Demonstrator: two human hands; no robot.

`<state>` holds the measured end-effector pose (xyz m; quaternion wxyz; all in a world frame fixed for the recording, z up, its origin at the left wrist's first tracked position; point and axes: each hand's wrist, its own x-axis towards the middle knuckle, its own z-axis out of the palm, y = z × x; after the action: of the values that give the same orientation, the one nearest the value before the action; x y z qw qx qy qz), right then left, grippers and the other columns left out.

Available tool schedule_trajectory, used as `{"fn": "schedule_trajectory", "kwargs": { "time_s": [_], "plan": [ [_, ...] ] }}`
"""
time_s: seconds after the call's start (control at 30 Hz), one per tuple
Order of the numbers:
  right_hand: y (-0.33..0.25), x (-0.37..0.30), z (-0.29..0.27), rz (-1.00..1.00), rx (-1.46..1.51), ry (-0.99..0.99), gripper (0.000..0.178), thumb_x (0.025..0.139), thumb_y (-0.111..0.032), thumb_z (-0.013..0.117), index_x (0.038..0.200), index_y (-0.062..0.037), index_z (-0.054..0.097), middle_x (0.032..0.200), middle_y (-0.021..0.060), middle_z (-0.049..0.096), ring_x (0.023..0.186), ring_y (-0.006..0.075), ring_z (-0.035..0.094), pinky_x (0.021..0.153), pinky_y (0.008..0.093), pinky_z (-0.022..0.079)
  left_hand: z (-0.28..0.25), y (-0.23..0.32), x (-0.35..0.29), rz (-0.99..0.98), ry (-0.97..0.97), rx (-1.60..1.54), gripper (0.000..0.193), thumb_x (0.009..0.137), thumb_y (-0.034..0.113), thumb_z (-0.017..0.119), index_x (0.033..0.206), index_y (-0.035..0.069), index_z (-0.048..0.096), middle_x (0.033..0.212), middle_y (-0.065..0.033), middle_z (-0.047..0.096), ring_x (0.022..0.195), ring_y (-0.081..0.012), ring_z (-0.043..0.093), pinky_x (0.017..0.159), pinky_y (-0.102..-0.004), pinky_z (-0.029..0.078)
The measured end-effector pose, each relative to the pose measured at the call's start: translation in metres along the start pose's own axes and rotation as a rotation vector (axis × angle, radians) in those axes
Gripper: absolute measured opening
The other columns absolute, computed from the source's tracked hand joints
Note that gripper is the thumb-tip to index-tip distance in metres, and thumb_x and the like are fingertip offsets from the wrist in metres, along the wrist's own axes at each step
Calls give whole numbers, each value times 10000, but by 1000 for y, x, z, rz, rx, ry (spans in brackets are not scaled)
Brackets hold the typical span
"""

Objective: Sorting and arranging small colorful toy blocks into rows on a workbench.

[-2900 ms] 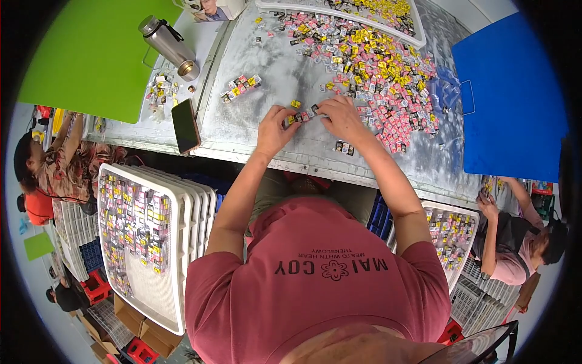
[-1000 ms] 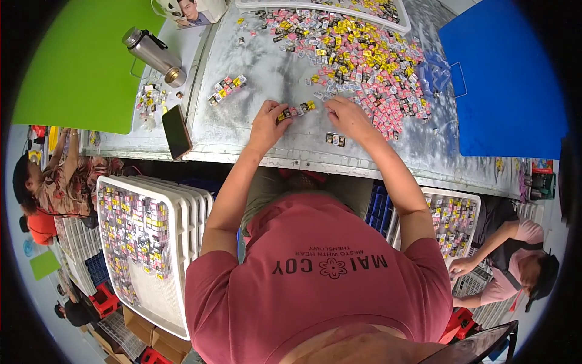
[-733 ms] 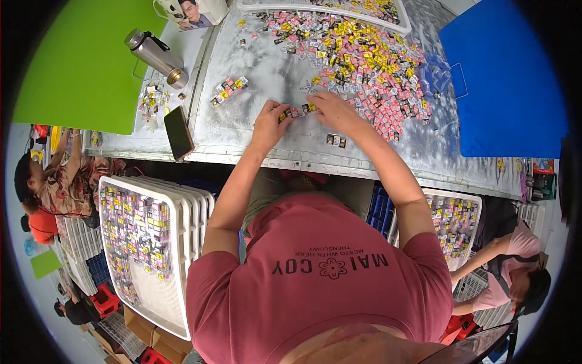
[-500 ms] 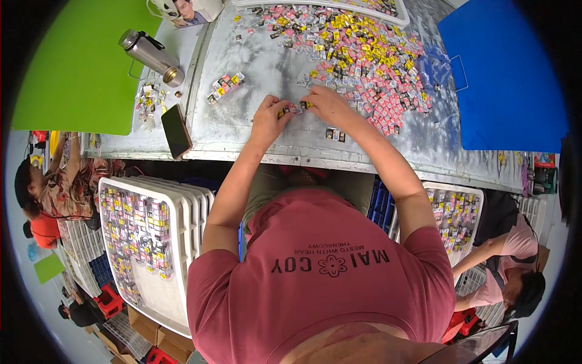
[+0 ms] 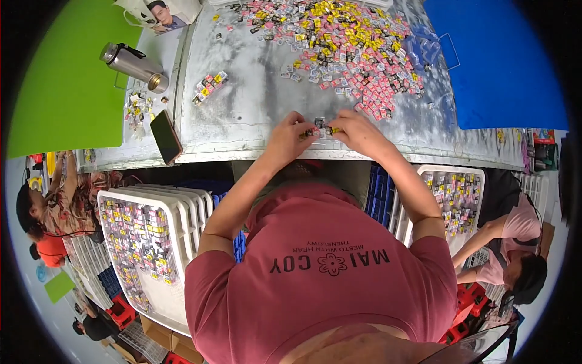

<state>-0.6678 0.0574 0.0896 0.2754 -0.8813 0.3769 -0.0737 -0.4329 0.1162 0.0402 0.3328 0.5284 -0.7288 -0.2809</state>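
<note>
Near the table's front edge, my left hand (image 5: pixel 290 138) pinches a short row of small printed blocks (image 5: pixel 313 132), coloured pink, black and yellow, between thumb and fingers. Opposite it, my right hand (image 5: pixel 359 130) is closed in a pinch at the row's right end, on a small black and yellow block (image 5: pixel 330 130). A dark block (image 5: pixel 319 122) shows between the two hands; whether it is joined to the row I cannot tell. My fingers partly cover the pieces. Farther off, a large spread of loose similar blocks (image 5: pixel 379 100) covers the table.
A packed cluster of blocks (image 5: pixel 210 87) lies to the left on the metal table (image 5: pixel 242 109). Beyond it are a phone (image 5: pixel 165 136), a steel flask (image 5: pixel 134 67) and a green board (image 5: pixel 54 79). A blue board (image 5: pixel 503 67) stands right. Stacked white trays (image 5: pixel 173 303) flank me; co-workers sit both sides.
Both hands have come nearer the table edge and to the right, to where a small group of blocks lay apart. The view has shifted slightly.
</note>
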Motion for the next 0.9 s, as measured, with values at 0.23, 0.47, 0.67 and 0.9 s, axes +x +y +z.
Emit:
{"fn": "schedule_trajectory", "kwargs": {
  "time_s": [0.23, 0.47, 0.67, 0.9],
  "plan": [
    [5, -18, 20, 36, 44, 173, 250, 822, -62, 760, 1053, -10, 681, 1020, 150, 632, 936, 370, 658, 812, 455, 531, 12, -4, 4, 83, -39, 73, 261, 833, 162, 807, 1063, 59, 738, 1029, -117, 628, 850, -311, 676, 741, -405, 562],
    [19, -19, 30, 24, 125, 235, 251, 801, -89, 795, 1005, -11, 672, 982, 137, 623, 876, 344, 663, 774, 434, 538, 13, -5, 7, 30, -52, 89, 264, 808, 177, 829, 986, 43, 687, 983, -116, 609, 846, -327, 659, 748, -414, 551],
    [27, -28, 32, 1, 237, 245, 246, 810, -55, 801, 1011, -4, 668, 941, 110, 611, 809, 264, 675, 709, 370, 554, 13, -4, 2, -16, -33, 37, 305, 782, 150, 853, 1019, 31, 704, 1016, -141, 595, 859, -327, 653, 750, -414, 555],
    [32, -31, 34, 23, 269, 263, 155, 809, -32, 780, 920, 10, 681, 927, 124, 624, 811, 302, 675, 708, 386, 549, 11, -2, -5, 38, 13, 83, 320, 791, 115, 839, 1074, 28, 719, 1090, -162, 582, 876, -318, 657, 753, -387, 573]
  ]
}}
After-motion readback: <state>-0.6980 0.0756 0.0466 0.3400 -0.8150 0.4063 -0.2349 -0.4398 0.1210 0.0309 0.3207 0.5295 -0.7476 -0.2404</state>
